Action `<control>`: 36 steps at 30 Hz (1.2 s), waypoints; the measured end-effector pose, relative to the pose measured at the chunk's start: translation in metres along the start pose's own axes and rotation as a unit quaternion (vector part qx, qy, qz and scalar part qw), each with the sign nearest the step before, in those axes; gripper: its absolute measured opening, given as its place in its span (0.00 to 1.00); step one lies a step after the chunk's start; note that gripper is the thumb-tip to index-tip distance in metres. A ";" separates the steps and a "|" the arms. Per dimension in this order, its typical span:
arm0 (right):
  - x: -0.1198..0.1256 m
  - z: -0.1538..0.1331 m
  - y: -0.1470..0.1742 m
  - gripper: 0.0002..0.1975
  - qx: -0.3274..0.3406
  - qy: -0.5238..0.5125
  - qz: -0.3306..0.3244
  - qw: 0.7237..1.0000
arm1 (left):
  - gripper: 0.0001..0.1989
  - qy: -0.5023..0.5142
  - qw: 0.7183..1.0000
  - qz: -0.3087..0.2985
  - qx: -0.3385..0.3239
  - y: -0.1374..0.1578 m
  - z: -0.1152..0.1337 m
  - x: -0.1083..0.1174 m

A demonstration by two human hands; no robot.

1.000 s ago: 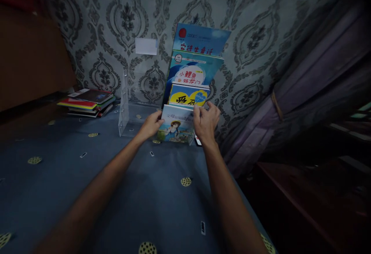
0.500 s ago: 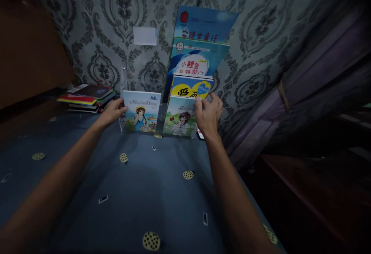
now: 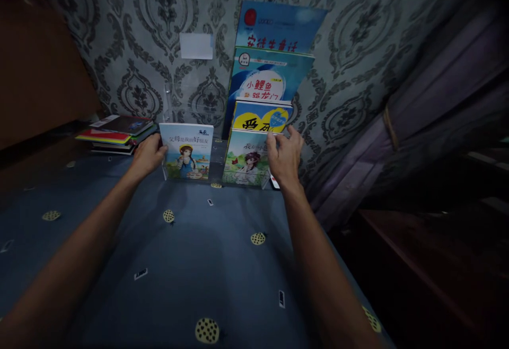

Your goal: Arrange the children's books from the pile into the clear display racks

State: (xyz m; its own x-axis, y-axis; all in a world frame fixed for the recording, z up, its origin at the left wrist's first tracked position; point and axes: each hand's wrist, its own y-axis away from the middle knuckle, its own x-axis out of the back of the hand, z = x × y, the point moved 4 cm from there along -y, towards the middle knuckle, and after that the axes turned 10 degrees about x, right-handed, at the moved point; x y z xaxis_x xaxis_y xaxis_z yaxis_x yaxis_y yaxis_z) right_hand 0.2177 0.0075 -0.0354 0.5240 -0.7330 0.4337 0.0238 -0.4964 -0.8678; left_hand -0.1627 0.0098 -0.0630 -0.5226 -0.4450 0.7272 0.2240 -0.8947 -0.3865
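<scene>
At clear rack's (image 3: 167, 106) left end: yellow-hat book (image 3: 186, 153), well apart from pile on rack's right.
Yellow-hat book pose: upright, cover toward the person, title right way up, long axis near vertical.
Left hand (image 3: 149, 154): pinching its left edge.
Right hand (image 3: 285, 155): by butterfly book's (image 3: 243, 160) upper right corner, fingers curled and apart; grip unclear.
Behind butterfly book: yellow-heart book (image 3: 254, 118), teal book (image 3: 296, 70), blue book (image 3: 286, 23), stepping up.

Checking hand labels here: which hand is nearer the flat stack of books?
Left. The left hand is beside the right end of the stack, at the left book; the right hand is farther off, beyond both front books.
</scene>
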 end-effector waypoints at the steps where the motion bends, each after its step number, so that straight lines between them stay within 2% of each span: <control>1: 0.000 0.000 0.000 0.26 0.001 0.000 0.000 1.000 | 0.06 -0.022 1.000 0.016 0.003 0.001 0.001 0.001; 4: 0.001 0.001 -0.001 0.25 0.004 0.004 -0.002 1.000 | 0.03 -0.055 0.997 0.048 0.002 0.004 0.004 0.001; 8: 0.000 0.002 -0.002 0.23 0.007 0.005 -0.001 1.000 | 0.03 -0.051 0.997 0.057 -0.005 0.011 0.008 -0.002; 16: -0.001 0.004 -0.001 0.17 0.003 -0.003 0.004 1.000 | 0.08 0.006 0.999 0.042 -0.006 0.022 0.004 -0.001; 25: -0.001 0.001 -0.001 0.12 -0.012 0.001 0.011 1.000 | 0.18 0.069 0.998 -0.009 0.014 0.026 -0.019 0.008; 31: 0.000 -0.003 0.001 0.10 -0.008 -0.006 0.019 1.000 | 0.19 -0.044 0.997 -0.013 0.064 0.018 -0.049 0.019; 36: 0.003 -0.006 0.002 0.09 0.002 0.000 0.037 0.999 | 0.18 -0.196 0.977 0.024 0.077 -0.007 -0.065 0.034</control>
State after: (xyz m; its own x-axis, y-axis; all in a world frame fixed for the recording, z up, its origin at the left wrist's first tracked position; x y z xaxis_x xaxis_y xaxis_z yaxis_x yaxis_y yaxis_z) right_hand 0.2140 0.0008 -0.0345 0.5237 -0.7682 0.3682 -0.0110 -0.4383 -0.8988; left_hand -0.2354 0.0034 -0.0718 -0.1601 -0.4397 0.8837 0.3773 -0.8546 -0.3569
